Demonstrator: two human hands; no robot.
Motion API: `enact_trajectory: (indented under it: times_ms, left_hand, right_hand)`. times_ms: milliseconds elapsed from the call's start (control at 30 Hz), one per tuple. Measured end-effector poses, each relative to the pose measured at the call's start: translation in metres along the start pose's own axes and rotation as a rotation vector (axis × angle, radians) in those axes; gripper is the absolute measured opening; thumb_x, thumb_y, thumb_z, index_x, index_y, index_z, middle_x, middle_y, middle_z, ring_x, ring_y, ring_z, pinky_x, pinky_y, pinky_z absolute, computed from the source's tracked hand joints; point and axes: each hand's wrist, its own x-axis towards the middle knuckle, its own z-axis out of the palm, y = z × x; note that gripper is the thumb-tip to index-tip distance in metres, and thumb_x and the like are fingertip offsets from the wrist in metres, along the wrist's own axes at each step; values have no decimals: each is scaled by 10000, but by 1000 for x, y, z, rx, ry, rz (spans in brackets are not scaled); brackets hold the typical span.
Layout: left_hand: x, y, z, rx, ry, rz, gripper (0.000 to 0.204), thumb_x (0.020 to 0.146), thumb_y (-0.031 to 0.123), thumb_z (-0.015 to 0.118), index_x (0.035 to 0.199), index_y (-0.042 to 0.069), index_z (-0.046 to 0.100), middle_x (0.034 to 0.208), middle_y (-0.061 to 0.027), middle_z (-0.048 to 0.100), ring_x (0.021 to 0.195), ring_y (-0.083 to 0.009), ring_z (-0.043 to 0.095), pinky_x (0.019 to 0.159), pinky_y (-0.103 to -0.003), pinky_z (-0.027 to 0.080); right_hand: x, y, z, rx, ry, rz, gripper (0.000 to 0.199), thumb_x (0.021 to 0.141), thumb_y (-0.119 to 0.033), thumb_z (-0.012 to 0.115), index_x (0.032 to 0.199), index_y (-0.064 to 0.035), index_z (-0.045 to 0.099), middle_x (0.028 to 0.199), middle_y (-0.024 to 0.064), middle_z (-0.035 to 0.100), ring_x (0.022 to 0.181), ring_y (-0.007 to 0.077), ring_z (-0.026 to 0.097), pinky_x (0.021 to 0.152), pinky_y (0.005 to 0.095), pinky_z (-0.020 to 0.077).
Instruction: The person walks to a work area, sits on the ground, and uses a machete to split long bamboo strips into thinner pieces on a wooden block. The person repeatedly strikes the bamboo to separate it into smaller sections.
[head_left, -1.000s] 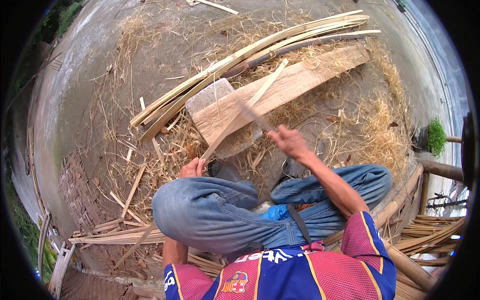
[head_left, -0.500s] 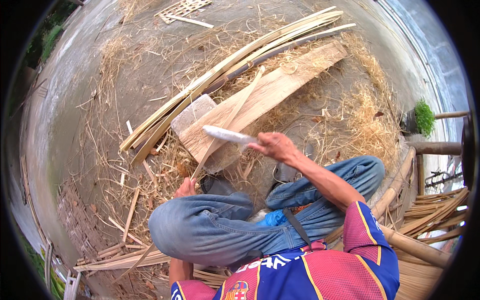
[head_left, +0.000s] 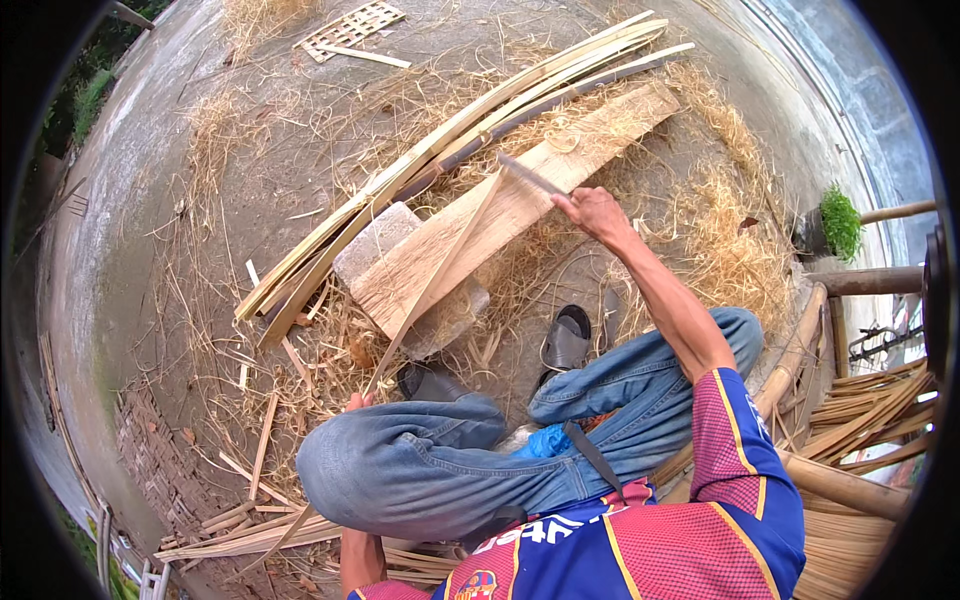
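My right hand (head_left: 598, 214), out over the wooden plank (head_left: 545, 215), grips a knife (head_left: 532, 176). Its blade lies against or just above the far end of a thin bamboo strip (head_left: 442, 270); I cannot tell which. The strip slants across the plank toward me. Beside my left knee, my left hand (head_left: 358, 401) is closed round the strip's near end, its fingers partly hidden by the knee. A pale stone block (head_left: 378, 240) sits under the plank's near end.
Long split bamboo lengths (head_left: 450, 145) lie just beyond the plank. Curly shavings (head_left: 720, 240) cover much of the ground. More strips (head_left: 260, 535) lie at lower left, with bundled strips (head_left: 870, 425) at right. A lattice piece (head_left: 350, 28) lies far off; a potted plant (head_left: 840, 222) stands at right.
My right hand has carried the knife away from me, from mid-strip to its far end. The left hand has drawn the strip slightly nearer.
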Motion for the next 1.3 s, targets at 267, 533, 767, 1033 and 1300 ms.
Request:
enact_trajectory:
  times_ms: [267, 533, 767, 1033, 1300]
  left_hand:
    - [3, -11, 0, -177, 57, 104, 279, 1001, 350, 596, 1149, 123, 662, 830, -148, 618, 744, -309, 605, 674, -398, 465]
    - [56, 15, -8, -166, 13, 188, 430, 909, 346, 727, 1306, 189, 672, 828, -97, 604, 731, -238, 601, 700, -383, 478]
    - [66, 27, 4, 11, 57, 200, 408, 902, 406, 720, 1278, 249, 692, 817, -115, 636, 728, -270, 639, 656, -417, 476]
    - [67, 20, -13, -228, -123, 130, 330, 924, 361, 704, 1197, 180, 734, 812, -137, 705, 733, -231, 660, 675, -381, 484]
    - [56, 10, -31, -304, -183, 49, 320, 904, 320, 721, 1164, 135, 745, 856, -141, 733, 735, -207, 664, 695, -362, 495]
  right_hand:
    - [3, 18, 11, 127, 115, 139, 611, 988, -592, 505, 787, -28, 627, 565, 73, 566, 470, 174, 544, 451, 371, 477]
    - [-47, -43, 58, 1218, 578, 398, 622, 985, -654, 441, 765, -77, 509, 569, -7, 482, 429, 82, 491, 379, 247, 425]
    - [-110, -76, 135, 571, 344, -58, 554, 983, -587, 524, 734, -92, 529, 545, 31, 490, 480, 118, 534, 396, 331, 420]
    - [-126, -93, 135, 145, 23, -475, 549, 961, -588, 545, 745, -84, 522, 652, 108, 597, 498, 259, 587, 426, 414, 474]
    - [-21, 49, 63, 188, 351, 273, 705, 948, -691, 477, 666, -45, 473, 544, 96, 459, 520, 266, 464, 486, 416, 380]
